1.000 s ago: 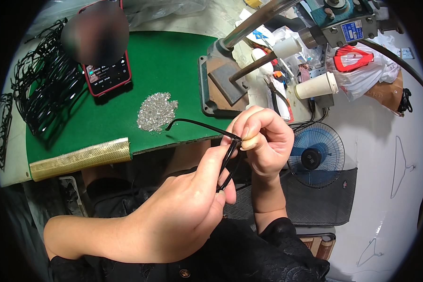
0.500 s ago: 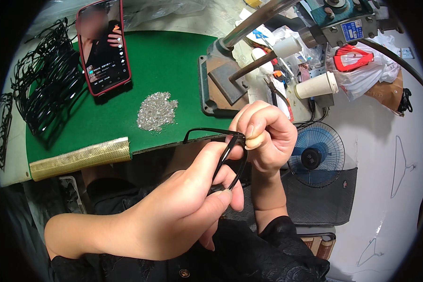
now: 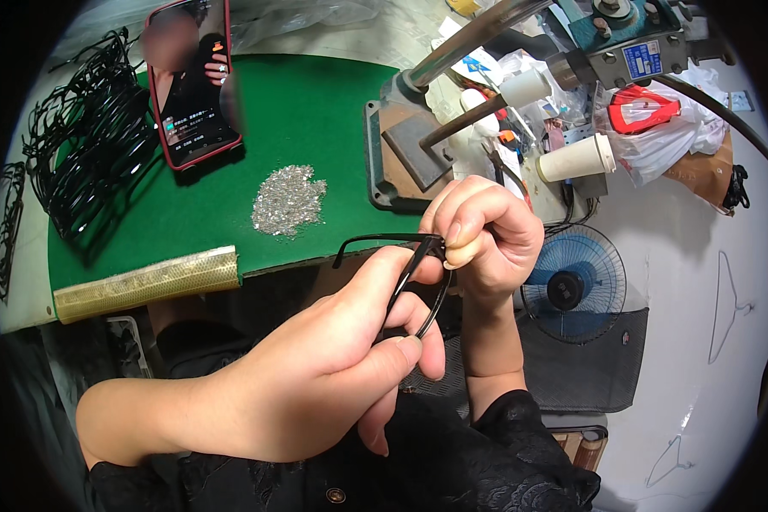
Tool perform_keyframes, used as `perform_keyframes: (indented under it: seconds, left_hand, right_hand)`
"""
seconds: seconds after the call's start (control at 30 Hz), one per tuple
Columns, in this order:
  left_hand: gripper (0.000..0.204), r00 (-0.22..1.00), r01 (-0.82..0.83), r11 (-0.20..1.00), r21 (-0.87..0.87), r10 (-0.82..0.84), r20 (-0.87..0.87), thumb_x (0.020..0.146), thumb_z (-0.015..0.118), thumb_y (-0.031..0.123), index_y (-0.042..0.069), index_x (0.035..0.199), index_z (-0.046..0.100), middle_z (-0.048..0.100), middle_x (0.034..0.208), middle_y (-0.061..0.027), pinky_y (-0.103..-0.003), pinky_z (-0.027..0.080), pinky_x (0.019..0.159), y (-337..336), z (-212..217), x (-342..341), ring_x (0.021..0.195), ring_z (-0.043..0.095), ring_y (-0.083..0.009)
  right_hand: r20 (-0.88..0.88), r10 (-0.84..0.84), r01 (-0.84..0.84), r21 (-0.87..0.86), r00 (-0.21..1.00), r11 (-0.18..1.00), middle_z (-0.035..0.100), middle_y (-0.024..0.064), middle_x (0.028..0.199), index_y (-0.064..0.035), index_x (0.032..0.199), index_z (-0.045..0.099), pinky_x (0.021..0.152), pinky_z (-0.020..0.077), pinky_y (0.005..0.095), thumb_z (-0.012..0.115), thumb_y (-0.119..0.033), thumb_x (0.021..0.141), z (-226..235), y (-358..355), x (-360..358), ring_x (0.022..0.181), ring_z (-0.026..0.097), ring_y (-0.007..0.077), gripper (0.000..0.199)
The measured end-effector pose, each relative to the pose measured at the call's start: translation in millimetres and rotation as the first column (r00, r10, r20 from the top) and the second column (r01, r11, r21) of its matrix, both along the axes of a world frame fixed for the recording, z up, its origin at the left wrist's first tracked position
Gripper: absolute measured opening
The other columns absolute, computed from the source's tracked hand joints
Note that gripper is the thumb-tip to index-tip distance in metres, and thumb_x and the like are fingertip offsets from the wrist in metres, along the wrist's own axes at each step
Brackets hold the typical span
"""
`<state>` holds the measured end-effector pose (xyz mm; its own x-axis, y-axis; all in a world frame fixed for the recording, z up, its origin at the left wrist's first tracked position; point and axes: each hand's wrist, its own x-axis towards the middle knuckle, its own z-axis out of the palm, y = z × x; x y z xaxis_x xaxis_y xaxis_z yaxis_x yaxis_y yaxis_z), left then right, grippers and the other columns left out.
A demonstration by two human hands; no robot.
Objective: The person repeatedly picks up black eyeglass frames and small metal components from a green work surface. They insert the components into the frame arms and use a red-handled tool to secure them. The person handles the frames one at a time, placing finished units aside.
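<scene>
A black eyeglass frame point(image 3: 410, 275) is held above the lower edge of the green mat, one temple reaching leftward. My left hand point(image 3: 324, 367) is closed around it, thumb and fingers gripping the rim. At the hinge corner, my right hand point(image 3: 493, 243) pinches with thumb and forefinger, its fingertips against the frame; anything tiny between them is hidden. Beyond my hands, a heap of small silvery metal pieces point(image 3: 288, 201) lies on the green mat point(image 3: 341, 102). A pile of black eyeglass frames point(image 3: 90, 154) sits to the left.
A red-cased phone point(image 3: 194, 94) leans at the far left. The bench press point(image 3: 414, 154) stands near my right hand. Farther right are a paper cup point(image 3: 576, 158), plastic bags point(image 3: 700, 111) and a fan point(image 3: 572, 286). A gold patterned strip point(image 3: 149, 283) lines the mat's near edge.
My two hands keep nearly the same grip on the eyeglass frame, with only a slight shift of the right fingers. The whole view has shifted slightly, and the phone's picture differs.
</scene>
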<state>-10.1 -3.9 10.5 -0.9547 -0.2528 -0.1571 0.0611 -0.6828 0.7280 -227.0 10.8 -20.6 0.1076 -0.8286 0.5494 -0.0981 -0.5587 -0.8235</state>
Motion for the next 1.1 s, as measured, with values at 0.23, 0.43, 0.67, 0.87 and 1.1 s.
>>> perform_keyframes:
  seconds: [0.23, 0.43, 0.67, 0.87, 1.1]
  left_hand:
    - [0.047, 1.000, -0.031, 0.999, 0.019, 0.031, 0.005, 0.092, 0.041, 0.002, 0.003, 0.134, 0.021, 0.053, 0.096, -0.0158, -0.025, 0.051, 0.050, -0.5, 2.6, -1.0, 0.051, 0.054, -0.0147]
    - [0.043, 0.993, -0.109, 0.994, 0.002, 0.109, -0.043, 0.093, 0.041, 0.004, 0.002, 0.132, 0.023, 0.053, 0.094, -0.0152, -0.027, 0.052, 0.049, 0.7, 2.1, -5.0, 0.049, 0.053, -0.0150]
    - [0.019, 0.954, -0.256, 0.967, -0.015, 0.250, -0.165, 0.097, 0.037, 0.010, 0.000, 0.112, 0.032, 0.053, 0.085, -0.0077, -0.026, 0.050, 0.047, -15.8, 13.6, -35.6, 0.049, 0.051, -0.0100]
    - [0.027, 0.903, -0.424, 0.879, -0.219, 0.393, -0.173, 0.089, 0.047, 0.011, -0.003, 0.110, 0.037, 0.055, 0.082, -0.0085, -0.030, 0.051, 0.050, -57.0, 19.4, -84.2, 0.053, 0.055, -0.0143]
    - [0.021, 0.842, -0.539, 0.822, -0.184, 0.518, -0.150, 0.088, 0.049, 0.007, 0.001, 0.107, 0.041, 0.054, 0.083, -0.0073, -0.030, 0.052, 0.056, -69.3, 28.1, -122.9, 0.057, 0.051, -0.0118]
  right_hand:
    - [0.041, 0.021, -0.020, -0.016, 0.999, 1.000, 0.061, 0.0101, 0.071, 0.0016, 0.077, 0.058, 0.061, 0.0483, 0.0266, 0.067, -0.006, 0.080, -2.4, -2.1, 0.6, 0.065, 0.059, 0.0178, 0.012]
    - [0.300, 0.065, -0.072, 0.011, 0.952, 0.997, 0.057, 0.0077, 0.076, -0.0014, 0.092, 0.049, 0.067, 0.0478, 0.0266, 0.065, -0.003, 0.084, -7.0, -4.3, 6.8, 0.067, 0.056, 0.0141, 0.019]
    - [0.382, -0.150, 0.164, -0.004, 0.912, 0.987, 0.056, 0.0076, 0.075, -0.0024, 0.103, 0.046, 0.063, 0.0455, 0.0255, 0.063, -0.023, 0.090, -2.4, -11.0, -3.8, 0.066, 0.053, 0.0137, 0.030]
    - [0.387, -0.224, 0.200, 0.100, 0.895, 0.975, 0.056, 0.0025, 0.078, -0.0029, 0.100, 0.049, 0.062, 0.0402, 0.0191, 0.058, -0.016, 0.093, -28.0, -1.9, -24.7, 0.069, 0.051, 0.0069, 0.017]
    - [0.292, -0.410, 0.340, 0.263, 0.864, 0.903, 0.056, 0.0023, 0.068, -0.0052, 0.098, 0.051, 0.056, 0.0379, 0.0209, 0.057, -0.016, 0.093, -30.8, 11.9, -36.5, 0.059, 0.052, 0.0091, 0.014]
